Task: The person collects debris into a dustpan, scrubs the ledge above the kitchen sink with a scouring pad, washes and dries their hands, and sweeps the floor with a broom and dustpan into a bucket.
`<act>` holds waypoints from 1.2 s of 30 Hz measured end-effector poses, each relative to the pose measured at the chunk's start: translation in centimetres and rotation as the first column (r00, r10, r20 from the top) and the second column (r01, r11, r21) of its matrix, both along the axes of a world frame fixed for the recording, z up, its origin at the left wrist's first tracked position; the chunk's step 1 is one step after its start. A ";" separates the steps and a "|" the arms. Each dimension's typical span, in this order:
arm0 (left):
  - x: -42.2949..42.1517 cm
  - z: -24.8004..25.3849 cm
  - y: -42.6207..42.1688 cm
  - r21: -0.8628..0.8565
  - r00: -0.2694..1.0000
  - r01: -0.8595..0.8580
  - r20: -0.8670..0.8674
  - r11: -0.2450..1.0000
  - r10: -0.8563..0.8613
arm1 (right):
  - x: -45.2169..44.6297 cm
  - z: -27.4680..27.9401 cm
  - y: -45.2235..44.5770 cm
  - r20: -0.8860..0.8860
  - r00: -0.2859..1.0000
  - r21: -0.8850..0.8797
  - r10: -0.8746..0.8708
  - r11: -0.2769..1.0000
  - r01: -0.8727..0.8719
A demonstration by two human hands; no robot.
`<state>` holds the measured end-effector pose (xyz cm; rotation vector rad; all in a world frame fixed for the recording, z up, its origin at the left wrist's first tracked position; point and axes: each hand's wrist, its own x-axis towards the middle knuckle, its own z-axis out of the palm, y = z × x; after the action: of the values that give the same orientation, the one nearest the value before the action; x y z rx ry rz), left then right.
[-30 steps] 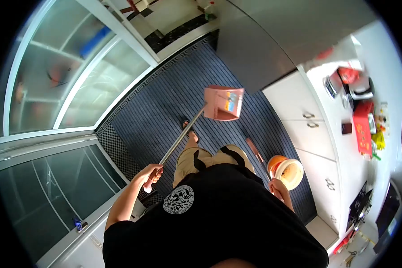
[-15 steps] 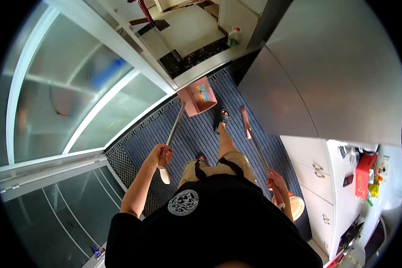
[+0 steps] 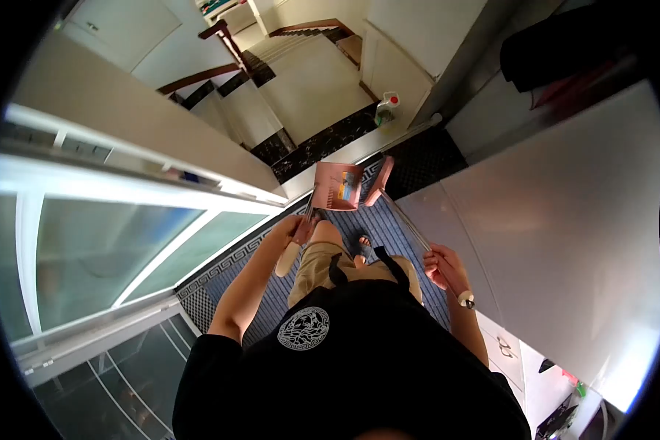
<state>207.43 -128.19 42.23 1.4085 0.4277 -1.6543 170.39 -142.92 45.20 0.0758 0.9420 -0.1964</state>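
A pink dustpan [image 3: 331, 183] with a coloured label inside hangs ahead of me near the doorway. My left hand [image 3: 295, 230] is closed around its long handle, the pale end of the handle jutting out below the fist. My right hand [image 3: 445, 267] grips the broom [image 3: 407, 222], fingers wrapped round the pink upper part of the handle. The broom's pink head is close beside the dustpan's right edge; I cannot tell whether they touch. Any bristles are hard to make out.
Beyond the doorway lie a landing and stairs [image 3: 268, 121] with dark edges. A white jug with a red cap [image 3: 387, 107] stands by the right wall. Frosted glass doors [image 3: 125, 257] are at my left, a large grey cabinet [image 3: 565, 227] at my right. A striped mat [image 3: 374, 227] lies underfoot.
I have stepped forward toward the doorway. The broom's head has come up and in toward the dustpan, and both hands have moved up in the view. More of the stairs shows.
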 end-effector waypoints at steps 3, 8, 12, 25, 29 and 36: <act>5.3 -9.5 -7.5 -0.234 0.948 0.146 -0.243 0.961 -0.204 | 3.6 -0.8 -4.1 0.110 0.971 0.122 -0.214 0.972 0.200; 7.3 -5.1 -24.7 -0.420 0.767 0.580 -0.006 0.698 -0.641 | 8.7 -1.6 -8.7 0.268 0.822 0.354 -0.503 0.845 0.401; 5.5 -2.3 -37.9 -0.493 0.553 0.777 0.237 0.392 -0.799 | 12.6 -1.5 -12.3 0.224 0.615 0.488 -0.756 0.633 0.601; -5.5 3.5 -62.2 0.363 -0.385 0.732 0.918 -0.576 0.089 | 17.5 -0.8 -26.5 0.425 0.099 0.261 -0.900 0.226 0.939; -9.8 3.1 -68.0 0.500 -0.495 0.593 0.845 -0.631 0.203 | 16.2 -1.3 -35.5 0.288 0.006 0.171 -0.958 0.058 0.984; -14.6 -5.1 -76.9 0.592 -0.543 0.505 0.783 -0.628 0.303 | 11.5 -8.6 -52.5 0.040 -0.082 0.080 -0.996 -0.079 0.994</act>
<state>192.80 -205.13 37.12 0.8407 -3.2250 -0.7834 181.86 -195.41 36.57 0.8820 0.5754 -1.6739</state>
